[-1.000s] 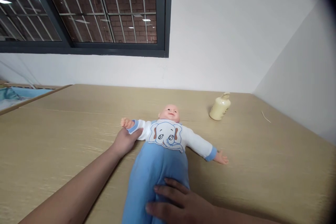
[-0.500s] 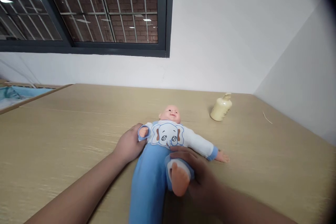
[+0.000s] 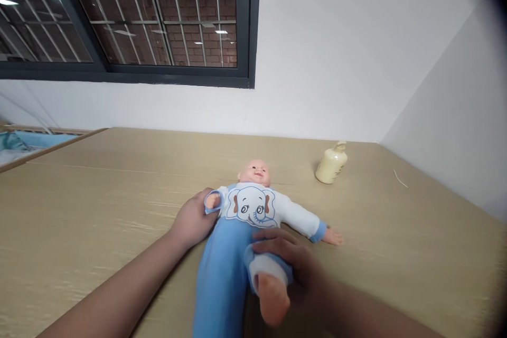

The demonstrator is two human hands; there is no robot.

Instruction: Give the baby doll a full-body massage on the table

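On the wooden table [image 3: 99, 195], the doll [image 3: 241, 222] lies face-up, head pointing away, its bent leg gripped by the right hand [image 3: 295, 264], its folded arm clasped by the left hand [image 3: 194, 219].

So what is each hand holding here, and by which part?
Both hold the baby doll lying on the table. The left hand grips its folded arm at the cuff; the right hand holds its raised leg near the ankle.
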